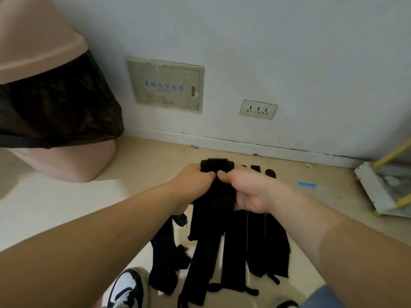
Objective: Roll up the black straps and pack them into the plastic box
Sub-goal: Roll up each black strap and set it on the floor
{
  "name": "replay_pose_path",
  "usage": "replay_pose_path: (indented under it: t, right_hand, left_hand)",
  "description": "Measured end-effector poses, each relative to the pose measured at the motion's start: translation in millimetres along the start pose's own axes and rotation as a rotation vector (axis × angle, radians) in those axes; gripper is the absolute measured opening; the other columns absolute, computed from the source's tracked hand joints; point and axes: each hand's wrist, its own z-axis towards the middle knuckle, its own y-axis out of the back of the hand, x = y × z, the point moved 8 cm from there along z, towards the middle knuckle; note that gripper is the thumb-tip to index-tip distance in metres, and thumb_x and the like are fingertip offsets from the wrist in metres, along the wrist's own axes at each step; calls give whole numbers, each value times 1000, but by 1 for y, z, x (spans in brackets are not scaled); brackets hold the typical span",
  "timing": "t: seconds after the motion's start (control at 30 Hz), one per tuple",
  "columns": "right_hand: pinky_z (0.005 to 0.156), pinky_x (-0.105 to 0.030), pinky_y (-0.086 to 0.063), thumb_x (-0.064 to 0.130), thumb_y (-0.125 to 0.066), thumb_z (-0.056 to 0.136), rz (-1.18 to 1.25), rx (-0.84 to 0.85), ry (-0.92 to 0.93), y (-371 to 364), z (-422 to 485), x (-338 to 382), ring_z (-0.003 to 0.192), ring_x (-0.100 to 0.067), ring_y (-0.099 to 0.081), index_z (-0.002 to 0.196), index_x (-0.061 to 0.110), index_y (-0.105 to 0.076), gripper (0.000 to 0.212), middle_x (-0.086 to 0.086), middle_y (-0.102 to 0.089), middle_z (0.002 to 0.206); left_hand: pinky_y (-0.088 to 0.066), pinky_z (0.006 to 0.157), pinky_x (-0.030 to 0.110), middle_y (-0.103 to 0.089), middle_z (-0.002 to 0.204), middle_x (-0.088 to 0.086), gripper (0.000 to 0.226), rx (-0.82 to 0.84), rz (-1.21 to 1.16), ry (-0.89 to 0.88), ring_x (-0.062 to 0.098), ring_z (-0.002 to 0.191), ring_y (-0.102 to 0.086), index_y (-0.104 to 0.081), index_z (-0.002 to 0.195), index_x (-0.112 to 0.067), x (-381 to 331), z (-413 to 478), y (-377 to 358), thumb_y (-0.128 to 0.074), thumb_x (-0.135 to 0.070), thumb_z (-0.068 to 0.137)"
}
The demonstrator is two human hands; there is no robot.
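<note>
The floor (55,207) is pale beige and smooth, and it meets a white wall (289,52) along a low baseboard (200,138) that is scuffed dark in places. A cream metal panel (165,85) with blue lettering and a patch of small holes is set into the wall, and a socket (258,109) sits to its right, lower down. On the left stands a pink bin (44,41) lined with a black bag (55,103) that spills over its side. At the right edge a white dustpan (373,192) lies on the floor with a yellow handle (391,155) rising from it. A blue scrap (307,184) lies near it. A black and white shoe (126,287) shows at the bottom.

The black straps (235,252) are flat, wide bands of dark cloth. They lie side by side on the floor in front of the person and run away toward the wall, some with thinner loops at their near ends. One strap (211,214) is lifted above the others. Its far end is turned over into a thick fold or the start of a roll. The left hand (191,185) and the right hand (246,192) both grip that end, fingers curled round it and thumbs pressed on top, almost touching. The rest of the strap hangs down between the wrists.
</note>
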Motion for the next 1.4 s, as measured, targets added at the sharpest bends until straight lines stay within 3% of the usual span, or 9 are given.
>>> replay_pose_path:
  t: [0.17, 0.27, 0.37, 0.63, 0.8, 0.97, 1.1, 1.2, 1.4]
  right_hand:
    - [101, -56, -58, 28, -52, 108, -260, -139, 81, -8, 44, -12, 122, -36, -62, 159, 35, -29, 57, -16, -55, 145]
    - [110, -48, -50, 22, -46, 111, -204, -224, 200, -18, 79, -9, 130, -27, -52, 161, 30, -31, 53, -6, -49, 149]
    - [109, -54, -50, 23, -46, 112, -36, -301, 169, -26, 116, -16, 123, -30, -55, 159, 32, -34, 50, -7, -53, 140]
    - [84, -38, -58, 17, -46, 111, 89, -299, 252, -26, 200, 12, 103, -20, -60, 131, 33, -50, 25, -1, -61, 119]
    - [105, -47, -52, 16, -55, 102, -320, -509, 163, -4, 237, -35, 131, -33, -50, 161, 27, -25, 68, -12, -39, 154]
    - [112, -44, -49, 23, -54, 105, -825, -127, 49, -43, 247, -139, 136, -34, -50, 154, 22, -46, 50, -11, -39, 157]
    - [111, -36, -49, 26, -49, 109, -900, 209, -45, -75, 235, -193, 133, -29, -55, 162, 30, -36, 55, -9, -51, 154]
    - [118, -36, -42, 29, -48, 110, -1032, 248, -23, -77, 228, -208, 143, -29, -47, 166, 26, -27, 59, -9, -44, 162]
    - [103, -34, -54, 34, -54, 106, -966, 178, -26, -71, 244, -204, 117, -24, -65, 152, 20, -49, 48, -7, -65, 133]
  left_hand:
    - [-64, 60, 35, -79, 106, 12, 33, 106, -365, 229, 26, 86, -80, -67, 130, -10, 56, 23, -10, -64, -27, 101]
    - [-58, 104, 48, -77, 122, 17, 35, 167, -523, 302, 34, 114, -74, -70, 132, -8, 98, 36, -11, -61, -25, 102]
    - [-51, 113, 51, -74, 128, 20, 35, 245, -465, 372, 37, 122, -70, -70, 131, -6, 145, 47, -12, -65, -15, 97]
    - [-65, 79, 45, -73, 116, 19, 21, 140, -296, 431, 36, 98, -75, -67, 121, -11, 209, 90, 4, -63, -10, 101]
    - [-62, 67, 35, -77, 108, 12, 19, 12, -248, 404, 24, 74, -75, -66, 122, -18, 240, 123, -3, -66, -25, 103]
    - [-57, 60, 32, -69, 87, 12, 13, -6, -98, 535, 24, 70, -68, -68, 106, -6, 289, 127, -8, -58, -13, 102]
    - [-63, 78, 42, -72, 98, 7, 19, -303, 148, 483, 31, 91, -72, -72, 101, -21, 303, 128, 56, -57, -16, 90]
    - [-55, 70, 32, -67, 102, 4, 24, -466, 112, 506, 22, 89, -65, -65, 116, -17, 313, 113, 100, -58, -12, 93]
    - [-59, 92, 43, -59, 95, 0, 45, -491, -117, 578, 25, 94, -62, -56, 140, -9, 340, 112, 105, -68, -10, 97]
